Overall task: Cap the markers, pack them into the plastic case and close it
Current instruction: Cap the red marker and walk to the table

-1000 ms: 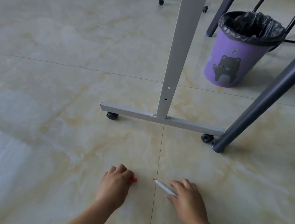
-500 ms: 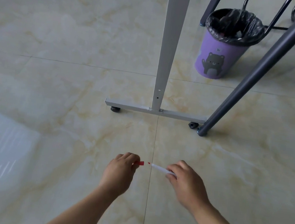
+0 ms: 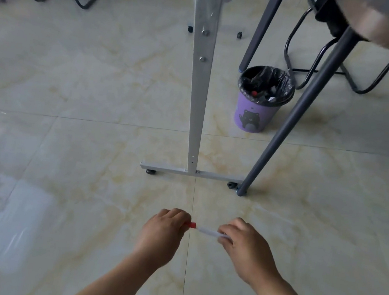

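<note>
My left hand (image 3: pixel 162 235) pinches a small red cap (image 3: pixel 190 225) at its fingertips. A white marker (image 3: pixel 209 231) is held by its rear end in my right hand (image 3: pixel 243 247), its tip pointing left. The marker's tip meets the open end of the cap, both held above the tiled floor. I cannot tell how far the tip sits inside the cap. No plastic case shows in this view.
A white metal stand (image 3: pixel 191 171) on castors rises just beyond my hands. A dark slanted table leg (image 3: pixel 289 124) lands at its right end. A purple bin (image 3: pixel 258 106) with a black liner stands farther back. Black chair frames (image 3: pixel 321 65) are behind.
My hands rose from the floor and came together, bringing the marker tip up to the red cap. The camera lifted and tilted up, so the room behind came into view.
</note>
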### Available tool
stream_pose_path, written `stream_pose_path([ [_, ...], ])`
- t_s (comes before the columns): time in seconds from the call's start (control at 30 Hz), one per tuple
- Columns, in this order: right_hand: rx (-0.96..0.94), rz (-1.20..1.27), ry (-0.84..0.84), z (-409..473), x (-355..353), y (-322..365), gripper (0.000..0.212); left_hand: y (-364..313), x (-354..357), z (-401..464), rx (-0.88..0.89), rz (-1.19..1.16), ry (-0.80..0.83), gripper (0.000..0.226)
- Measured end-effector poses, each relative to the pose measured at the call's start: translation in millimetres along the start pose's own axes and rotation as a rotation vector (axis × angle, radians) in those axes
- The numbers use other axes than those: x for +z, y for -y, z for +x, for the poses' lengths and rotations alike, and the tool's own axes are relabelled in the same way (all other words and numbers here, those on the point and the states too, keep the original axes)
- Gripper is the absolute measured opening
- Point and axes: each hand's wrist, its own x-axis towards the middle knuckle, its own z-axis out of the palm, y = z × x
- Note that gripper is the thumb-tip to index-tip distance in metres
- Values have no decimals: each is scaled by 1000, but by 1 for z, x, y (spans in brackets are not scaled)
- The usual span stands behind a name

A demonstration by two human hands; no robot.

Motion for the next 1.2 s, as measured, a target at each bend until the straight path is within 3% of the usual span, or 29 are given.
stream_pose_path([
  [0.2, -6, -19, 25, -15, -50, 15, 4, -39, -39, -1, 120, 28, 77, 18],
  [0.4, -19, 13, -3, -28, -101, 25, 1, -81, -76, 9, 123, -92, 148, 21],
  [0.6, -47, -5, -74, -43, -161, 39, 4, -123, -124, 21, 298, -39, 239, 20],
  [0.97, -77, -46, -248, -81, -275, 77, 14, -211, -229, 27, 520, 1, 188, 22],
  [1.2, -85, -173, -383, -91, -397, 73, 16, -297, -282, 61, 660, 70, 5, 27],
])
